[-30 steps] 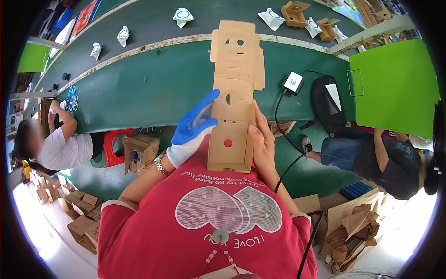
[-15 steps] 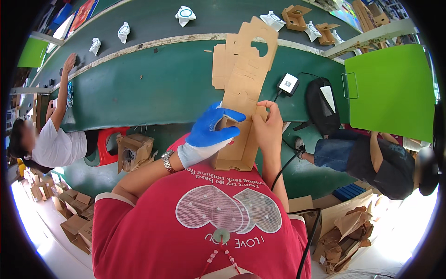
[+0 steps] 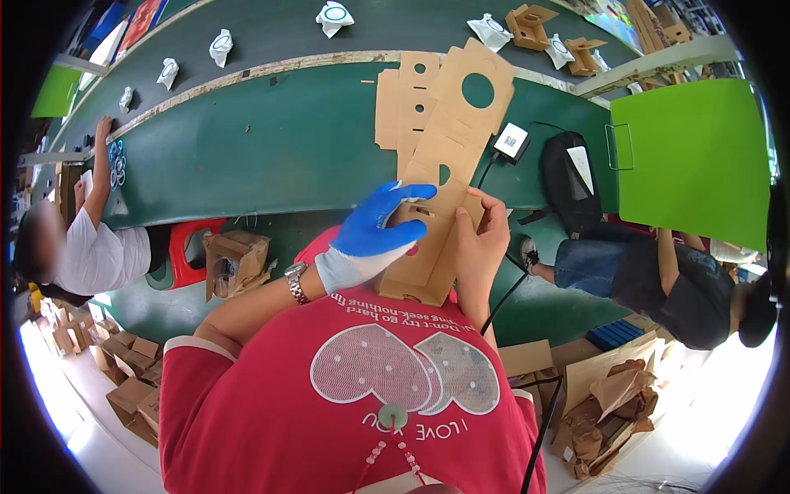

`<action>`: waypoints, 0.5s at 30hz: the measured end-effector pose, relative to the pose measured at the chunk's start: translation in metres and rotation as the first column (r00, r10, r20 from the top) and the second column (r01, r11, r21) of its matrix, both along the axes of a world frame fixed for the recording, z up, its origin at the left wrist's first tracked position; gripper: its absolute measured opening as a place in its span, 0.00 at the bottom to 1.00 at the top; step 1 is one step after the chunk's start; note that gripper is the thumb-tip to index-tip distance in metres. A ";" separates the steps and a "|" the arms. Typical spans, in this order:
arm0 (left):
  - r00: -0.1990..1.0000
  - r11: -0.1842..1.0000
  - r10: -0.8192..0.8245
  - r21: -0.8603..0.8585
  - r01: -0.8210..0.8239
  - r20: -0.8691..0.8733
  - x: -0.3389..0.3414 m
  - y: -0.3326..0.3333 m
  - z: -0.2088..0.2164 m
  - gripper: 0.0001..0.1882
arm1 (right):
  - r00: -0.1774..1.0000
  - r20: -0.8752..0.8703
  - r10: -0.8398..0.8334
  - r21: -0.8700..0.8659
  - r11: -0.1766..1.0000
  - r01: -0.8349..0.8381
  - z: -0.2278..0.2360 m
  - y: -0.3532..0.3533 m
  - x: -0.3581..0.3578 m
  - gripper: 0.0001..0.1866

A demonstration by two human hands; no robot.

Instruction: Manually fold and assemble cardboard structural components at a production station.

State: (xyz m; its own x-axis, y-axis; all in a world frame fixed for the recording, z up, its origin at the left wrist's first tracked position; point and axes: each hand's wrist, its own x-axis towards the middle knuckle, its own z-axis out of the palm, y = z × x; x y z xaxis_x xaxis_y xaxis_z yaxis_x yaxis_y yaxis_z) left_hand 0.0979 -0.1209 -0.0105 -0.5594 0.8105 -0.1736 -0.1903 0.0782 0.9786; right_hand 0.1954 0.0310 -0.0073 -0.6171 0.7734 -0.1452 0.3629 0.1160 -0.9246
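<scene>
A brown cardboard box (image 3: 424, 267), partly folded, stands against my front at the table's near edge. Its long upper panel (image 3: 461, 115) with a large round cutout tilts away over the green table. My left hand (image 3: 374, 230), in a blue-coated glove, curls its thumb and fingers around the box's left side. My bare right hand (image 3: 484, 239) pinches the right side near the fold, thumb on the board. Beyond the box lies a flat cardboard blank (image 3: 391, 111) with small round holes, partly covered by the long panel.
White-wrapped items (image 3: 334, 18) and small open cartons (image 3: 528, 26) sit on the dark belt at the back. A white square device (image 3: 512, 142) with a cable and a black bag (image 3: 572, 185) are right. A co-worker (image 3: 90, 239) sits left; another person (image 3: 658, 276) is right.
The long panel has swung to the right and opened flatter, showing its round cutout more fully. Both hands stay on the box. The wrapped items shifted slightly, and the left co-worker's arm drew back.
</scene>
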 end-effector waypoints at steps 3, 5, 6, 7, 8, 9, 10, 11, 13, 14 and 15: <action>0.999 0.999 -0.001 -0.042 0.000 -0.038 -0.006 0.000 -0.007 0.24 | 0.965 -0.255 0.068 -0.080 0.993 -0.091 -0.003 0.000 0.005 0.13; 0.999 0.996 -0.027 -0.081 0.024 -0.037 -0.006 -0.001 -0.008 0.24 | 0.951 -0.206 0.232 -0.140 0.954 -0.263 -0.013 -0.001 0.015 0.13; 0.999 0.993 -0.036 -0.109 0.035 -0.002 -0.006 -0.002 -0.006 0.24 | 0.953 -0.190 0.235 -0.156 0.951 -0.266 -0.016 -0.003 0.016 0.12; 0.999 0.989 -0.042 -0.138 0.046 0.032 -0.007 -0.003 -0.002 0.24 | 0.955 -0.176 0.240 -0.173 0.947 -0.269 -0.014 -0.005 0.014 0.12; 0.999 0.991 -0.038 -0.132 0.037 -0.009 -0.005 -0.004 0.001 0.22 | 0.953 -0.246 0.176 -0.301 0.921 -0.248 -0.010 -0.007 0.012 0.15; 0.999 0.990 -0.038 -0.134 0.037 -0.008 -0.005 -0.004 0.004 0.22 | 0.953 -0.246 0.176 -0.303 0.920 -0.248 -0.003 -0.009 0.010 0.15; 0.999 1.000 -0.008 -0.025 0.009 0.036 -0.006 -0.004 0.008 0.20 | 0.938 -0.343 -0.051 -0.573 0.802 -0.166 0.004 -0.011 0.008 0.16; 0.996 0.996 0.018 0.082 -0.024 0.082 -0.007 -0.005 0.010 0.18 | 0.886 -0.360 -0.292 -0.795 0.594 -0.127 0.010 -0.012 0.006 0.17; 1.000 0.998 -0.001 0.071 0.002 -0.021 -0.010 -0.013 -0.015 0.18 | 0.919 -0.333 -0.211 -0.784 0.604 -0.146 0.012 -0.012 0.003 0.21; 0.939 0.997 0.002 0.074 0.025 -0.345 -0.015 -0.016 -0.021 0.19 | 0.910 -0.377 -0.171 -0.739 0.648 -0.185 0.007 -0.013 0.001 0.22; 0.775 0.996 0.005 0.070 0.050 -0.632 -0.017 -0.018 -0.025 0.19 | 0.899 -0.418 -0.130 -0.691 0.688 -0.222 0.004 -0.014 -0.002 0.23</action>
